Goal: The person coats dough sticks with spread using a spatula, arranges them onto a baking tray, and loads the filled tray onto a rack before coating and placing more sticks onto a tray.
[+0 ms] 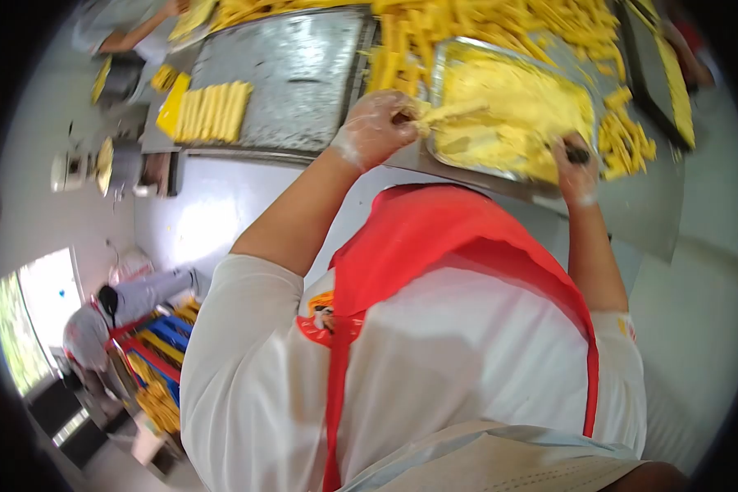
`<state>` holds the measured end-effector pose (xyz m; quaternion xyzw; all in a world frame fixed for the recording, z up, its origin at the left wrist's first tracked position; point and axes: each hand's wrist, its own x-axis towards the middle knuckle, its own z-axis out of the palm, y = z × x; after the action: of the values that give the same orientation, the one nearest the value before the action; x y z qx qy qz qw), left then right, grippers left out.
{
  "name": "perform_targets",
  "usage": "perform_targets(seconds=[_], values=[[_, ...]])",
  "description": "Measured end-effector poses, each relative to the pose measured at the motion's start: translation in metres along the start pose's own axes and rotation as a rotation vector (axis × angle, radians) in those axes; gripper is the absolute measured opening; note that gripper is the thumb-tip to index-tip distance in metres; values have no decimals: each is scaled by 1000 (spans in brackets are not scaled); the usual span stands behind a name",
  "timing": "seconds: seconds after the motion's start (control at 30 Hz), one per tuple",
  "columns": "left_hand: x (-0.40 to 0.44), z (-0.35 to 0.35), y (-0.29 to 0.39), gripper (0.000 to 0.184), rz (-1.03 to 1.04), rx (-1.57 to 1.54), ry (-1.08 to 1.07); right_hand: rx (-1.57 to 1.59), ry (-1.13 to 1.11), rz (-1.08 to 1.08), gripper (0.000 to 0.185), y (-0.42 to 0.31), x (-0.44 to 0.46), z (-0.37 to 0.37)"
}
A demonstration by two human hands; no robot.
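Observation:
My left hand (pixel 377 129), in a clear glove, has its fingers closed on a pale yellow stick (pixel 457 111) that looks coated in a creamy mass. The stick reaches over the left side of a metal tray (pixel 494 170) spread with soft yellow paste (pixel 517 102). At the tray's right front corner, my gloved right hand (pixel 579 174) is wrapped round a dark handle (pixel 578 154). The working end of that tool cannot be made out against the paste.
Left of my hands lies a dark baking sheet (pixel 303 74) with a row of coated sticks (pixel 213 112) at its left end. Plain yellow strips (pixel 508 20) heap behind the tray, others (pixel 626 135) to its right. People stand at the far left, upper left and upper right.

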<state>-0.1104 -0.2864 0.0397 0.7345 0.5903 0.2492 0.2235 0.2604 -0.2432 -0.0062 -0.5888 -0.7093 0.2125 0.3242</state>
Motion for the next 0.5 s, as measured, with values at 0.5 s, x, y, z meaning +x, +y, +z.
perform_targets(seconds=[0.5], values=[[-93, -135, -189, 22, -26, 768, 681, -19, 31, 21, 17, 1, 18, 21]])
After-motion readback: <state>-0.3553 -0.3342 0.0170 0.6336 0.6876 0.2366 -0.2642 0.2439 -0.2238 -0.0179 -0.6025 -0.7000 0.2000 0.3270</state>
